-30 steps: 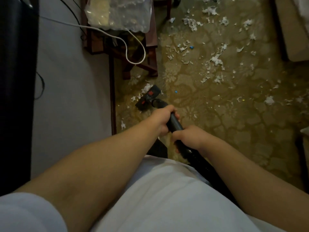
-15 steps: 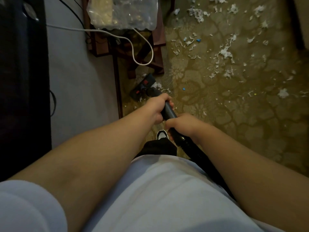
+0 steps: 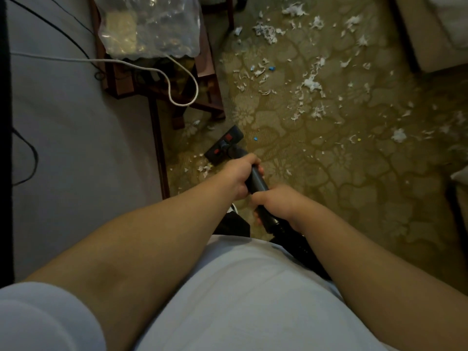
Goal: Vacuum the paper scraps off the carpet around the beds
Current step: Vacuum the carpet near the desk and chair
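Note:
I hold a black vacuum wand (image 3: 258, 182) with both hands. My left hand (image 3: 239, 174) grips it higher up, toward the floor head. My right hand (image 3: 274, 202) grips it lower, close to my body. The black floor head (image 3: 224, 145), with two red marks, lies on the patterned olive carpet (image 3: 329, 173) beside the bed's edge. A few white paper scraps (image 3: 205, 168) lie just left of the head. Many more paper scraps (image 3: 310, 83) are strewn over the carpet beyond it, with some small blue bits (image 3: 255, 138).
A bed (image 3: 76, 135) with a grey sheet fills the left side. A dark wooden nightstand (image 3: 162, 79) stands ahead, with a clear plastic bag (image 3: 149, 26) on it and a white cable (image 3: 174, 79) looping down. Another bed's beige base (image 3: 425, 34) is at the top right.
The floor head has come back from the nightstand's leg toward me and a little right, after a push forward. Both hands keep their grip on the wand.

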Motion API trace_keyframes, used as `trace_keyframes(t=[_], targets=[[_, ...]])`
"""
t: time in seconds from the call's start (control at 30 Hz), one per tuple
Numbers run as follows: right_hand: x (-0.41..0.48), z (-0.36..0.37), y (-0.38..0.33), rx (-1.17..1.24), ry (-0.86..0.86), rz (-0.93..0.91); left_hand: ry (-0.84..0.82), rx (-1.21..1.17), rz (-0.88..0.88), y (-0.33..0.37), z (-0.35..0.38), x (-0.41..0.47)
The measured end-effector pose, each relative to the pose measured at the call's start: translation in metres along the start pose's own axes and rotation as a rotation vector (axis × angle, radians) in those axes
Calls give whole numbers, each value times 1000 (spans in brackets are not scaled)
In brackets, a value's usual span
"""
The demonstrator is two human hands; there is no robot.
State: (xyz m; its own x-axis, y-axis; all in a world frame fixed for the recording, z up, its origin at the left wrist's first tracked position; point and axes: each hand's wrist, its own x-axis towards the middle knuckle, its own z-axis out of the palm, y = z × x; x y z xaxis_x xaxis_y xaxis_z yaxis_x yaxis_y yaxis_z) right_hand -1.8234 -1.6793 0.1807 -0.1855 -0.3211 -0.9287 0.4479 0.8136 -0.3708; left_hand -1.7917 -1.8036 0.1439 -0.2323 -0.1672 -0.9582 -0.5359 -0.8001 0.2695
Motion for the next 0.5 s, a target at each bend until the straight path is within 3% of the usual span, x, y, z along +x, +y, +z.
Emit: trace_keyframes(t=[0.5], targets=[[-100, -220, 170, 36, 51, 145, -88, 54, -109, -169, 247, -19]])
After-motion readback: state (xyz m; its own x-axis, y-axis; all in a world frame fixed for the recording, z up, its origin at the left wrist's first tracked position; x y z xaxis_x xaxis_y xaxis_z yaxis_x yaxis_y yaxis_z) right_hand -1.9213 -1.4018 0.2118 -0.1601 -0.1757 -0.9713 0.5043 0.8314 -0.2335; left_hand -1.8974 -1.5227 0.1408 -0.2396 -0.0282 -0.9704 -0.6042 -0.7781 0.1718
